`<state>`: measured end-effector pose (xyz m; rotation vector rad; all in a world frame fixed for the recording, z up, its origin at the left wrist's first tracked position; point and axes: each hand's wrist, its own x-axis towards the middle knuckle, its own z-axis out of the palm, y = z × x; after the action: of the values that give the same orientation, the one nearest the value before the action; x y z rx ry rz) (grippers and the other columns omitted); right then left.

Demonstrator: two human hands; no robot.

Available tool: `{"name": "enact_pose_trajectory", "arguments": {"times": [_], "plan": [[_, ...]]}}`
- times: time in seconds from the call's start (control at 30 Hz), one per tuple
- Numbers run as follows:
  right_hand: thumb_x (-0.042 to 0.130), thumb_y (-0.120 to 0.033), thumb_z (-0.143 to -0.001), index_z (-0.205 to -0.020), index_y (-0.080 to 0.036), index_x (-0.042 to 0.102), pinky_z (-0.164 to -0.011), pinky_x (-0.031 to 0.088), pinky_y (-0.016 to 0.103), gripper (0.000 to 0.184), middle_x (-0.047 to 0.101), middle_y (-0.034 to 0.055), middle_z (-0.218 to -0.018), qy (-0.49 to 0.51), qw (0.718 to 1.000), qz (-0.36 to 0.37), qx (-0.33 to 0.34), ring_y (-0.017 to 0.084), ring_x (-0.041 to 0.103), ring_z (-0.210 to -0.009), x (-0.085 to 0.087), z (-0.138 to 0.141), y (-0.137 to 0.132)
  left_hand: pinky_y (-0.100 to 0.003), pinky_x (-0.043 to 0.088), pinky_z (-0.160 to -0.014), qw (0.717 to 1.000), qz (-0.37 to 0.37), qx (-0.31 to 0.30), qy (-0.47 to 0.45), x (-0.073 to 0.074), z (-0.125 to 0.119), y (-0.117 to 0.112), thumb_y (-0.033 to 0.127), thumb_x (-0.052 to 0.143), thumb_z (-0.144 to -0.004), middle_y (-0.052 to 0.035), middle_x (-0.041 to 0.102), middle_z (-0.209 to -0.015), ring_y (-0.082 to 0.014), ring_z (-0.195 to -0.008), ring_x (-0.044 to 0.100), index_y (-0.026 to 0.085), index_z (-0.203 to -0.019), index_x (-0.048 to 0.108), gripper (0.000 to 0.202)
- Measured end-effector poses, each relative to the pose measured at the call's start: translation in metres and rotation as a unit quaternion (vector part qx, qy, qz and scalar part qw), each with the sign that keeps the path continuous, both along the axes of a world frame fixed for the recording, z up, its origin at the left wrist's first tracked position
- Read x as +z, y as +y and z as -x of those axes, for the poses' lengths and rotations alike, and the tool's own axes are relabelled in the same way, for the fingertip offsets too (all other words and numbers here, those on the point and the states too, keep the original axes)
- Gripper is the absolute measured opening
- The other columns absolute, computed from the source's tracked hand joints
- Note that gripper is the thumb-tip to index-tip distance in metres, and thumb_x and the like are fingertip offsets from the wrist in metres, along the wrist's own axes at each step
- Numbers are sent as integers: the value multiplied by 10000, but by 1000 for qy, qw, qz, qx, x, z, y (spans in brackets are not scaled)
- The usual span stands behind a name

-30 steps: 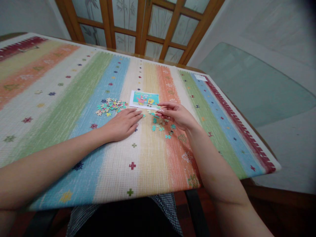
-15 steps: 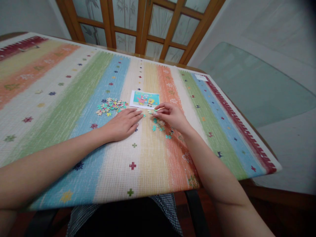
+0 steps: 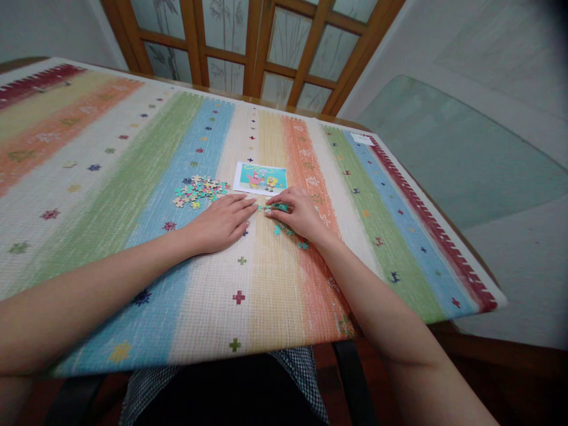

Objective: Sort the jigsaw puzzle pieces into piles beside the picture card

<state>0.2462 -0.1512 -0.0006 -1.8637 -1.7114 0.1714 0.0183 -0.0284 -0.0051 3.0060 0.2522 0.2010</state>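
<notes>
My left hand (image 3: 219, 222) lies flat on the striped cloth (image 3: 133, 177), fingers stretched out, holding nothing. My right hand (image 3: 296, 214) rests just right of it, fingers curled down onto a few teal puzzle pieces (image 3: 278, 207) on the cloth; whether it grips one is hidden. A small cartoon picture card (image 3: 261, 178) lies just beyond both hands. A heap of loose puzzle pieces (image 3: 199, 190) sits left of the card, beyond my left hand. Several more pieces (image 3: 302, 244) are partly hidden under my right wrist.
The table's right edge runs diagonally past a dark red border (image 3: 439, 236). A glass tabletop (image 3: 444, 154) stands to the right. A wooden-framed glazed door (image 3: 248, 47) is behind the table. A small white tag (image 3: 361, 139) lies at the far right corner.
My right hand has moved left and lowered onto the teal pieces near the card, closing toward my left hand. My left hand has stayed still.
</notes>
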Motion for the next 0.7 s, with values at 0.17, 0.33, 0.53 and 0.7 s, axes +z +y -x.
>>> {"name": "enact_pose_trajectory", "arguments": {"times": [0.17,0.33,0.53,0.7], "plan": [[821,-407,-868,-1048,-298,816,-978,423,462,211,681,72,-1044,-21,999,9,-25,280,591,-1086,-7,2,1,-457,239,-1295,1000,3,1,-2,0,0,0,370,320,-1070,-98,475,-1626,-278,-1536,363,153,-1529,499,538],[783,-448,-898,-1066,-309,816,-959,410,442,221,676,71,-1055,-22,999,2,-30,273,572,-1083,-10,5,2,-468,232,-1297,1000,8,3,0,-1,0,0,365,320,-1069,-114,467,-1629,-283,-1536,363,135,-1532,497,547],[784,-464,-894,-1056,-314,826,-965,414,450,224,670,79,-1078,-14,999,3,-47,280,566,-1101,-9,8,2,-466,241,-1294,1000,2,1,-4,-1,0,0,367,310,-1069,-103,473,-1627,-278,-1531,371,146,-1532,496,546],[780,-497,-887,-1050,-333,837,-987,414,477,238,647,85,-1112,-15,998,5,-62,293,557,-1116,-10,8,2,-465,251,-1288,1000,2,-1,-3,-1,0,1,370,317,-1064,-98,477,-1624,-275,-1530,372,158,-1530,495,542]]}}
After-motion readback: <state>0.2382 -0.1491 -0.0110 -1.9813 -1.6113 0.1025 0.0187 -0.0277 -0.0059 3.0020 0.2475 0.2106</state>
